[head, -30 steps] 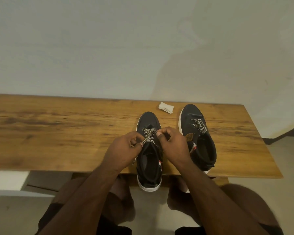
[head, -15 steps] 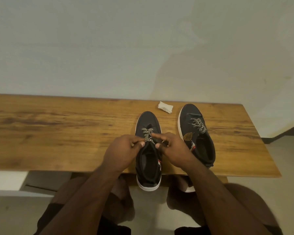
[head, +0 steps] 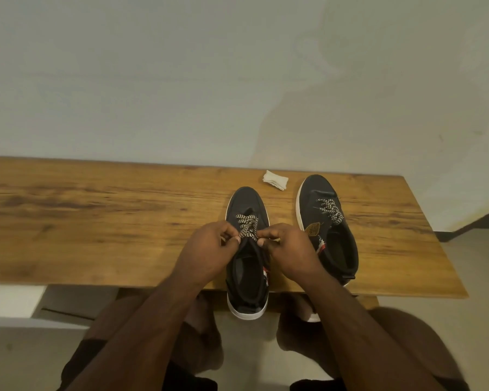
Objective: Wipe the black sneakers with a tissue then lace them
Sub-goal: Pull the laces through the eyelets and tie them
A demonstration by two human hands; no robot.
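Lacing is the step in hand: the left hand [head: 209, 249] and right hand [head: 290, 249] each pinch the flat black-and-white woven lace [head: 246, 228] between curled fingers [head: 261, 241], over the near black canvas sneaker [head: 247, 275] on the grained wooden tabletop [head: 96, 221]. Next probably comes threading higher eyelets. Right of the fingers sits the second laced sneaker [head: 329, 230]; beyond them lies the crumpled white tissue [head: 275, 180].

The light is dim and warm — it gives a yellow tone to the table [head: 102, 221] left of my hands. A big soft shadow lies on the wall [head: 181, 80] beyond them. No glare. The picture is quite sharp, but straight edges bend near the corners — wide lens.
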